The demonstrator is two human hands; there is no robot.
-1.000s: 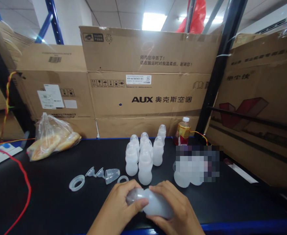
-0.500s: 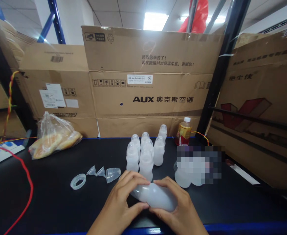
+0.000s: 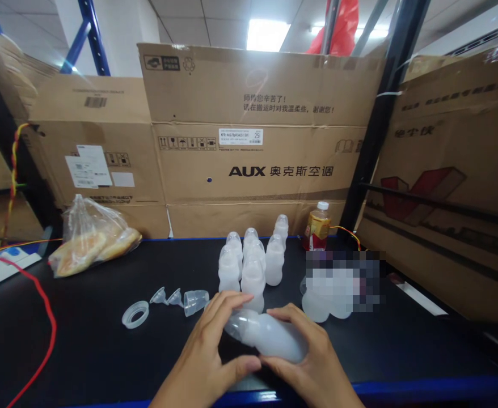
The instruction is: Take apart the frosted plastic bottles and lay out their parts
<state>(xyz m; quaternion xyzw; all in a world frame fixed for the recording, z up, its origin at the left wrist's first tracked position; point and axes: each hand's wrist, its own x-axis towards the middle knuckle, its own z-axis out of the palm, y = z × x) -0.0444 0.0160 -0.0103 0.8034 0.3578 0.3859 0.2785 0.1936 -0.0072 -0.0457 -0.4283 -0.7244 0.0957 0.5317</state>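
A white baby bottle with a clear domed cap lies tilted sideways near the table's front edge. My right hand is closed around its body. Around the cap end, my left hand has its thumb and fingers apart, close to the cap but not closed on it. Several capped baby bottles stand upright just behind my hands. To the left lie a clear ring, two bottle nipples and a loose clear cap. Something beyond that cap is mostly hidden by my left fingers.
More white bottles lie at the right, partly pixelated. A drink bottle and a bag of bread stand at the back. A red cable and a power strip are at the left. Cardboard boxes wall the table.
My left thumb and fingers have spread away from the bottle's cap, showing more of it. My right hand keeps its hold on the bottle. The view has shifted slightly.
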